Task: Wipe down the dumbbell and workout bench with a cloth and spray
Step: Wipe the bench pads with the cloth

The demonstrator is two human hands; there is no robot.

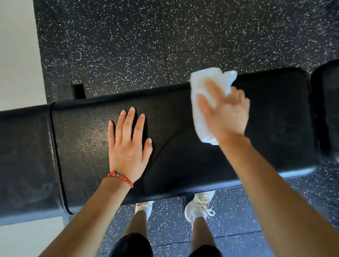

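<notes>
A long black padded workout bench [84, 143] runs across the view from left to right. My left hand [127, 147] lies flat on its pad, fingers spread, holding nothing; a red bead bracelet sits on that wrist. My right hand [225, 114] presses a folded white cloth [201, 99] onto the pad near the bench's far edge, right of centre. The cloth sticks out past the fingers and below the palm. No dumbbell and no spray bottle are in view.
Black speckled rubber floor [160, 35] lies beyond and below the bench. A white wall [9, 48] rises at the left. A second black pad [333, 109] adjoins the bench at the right. My feet in white trainers [201, 204] stand against the near edge.
</notes>
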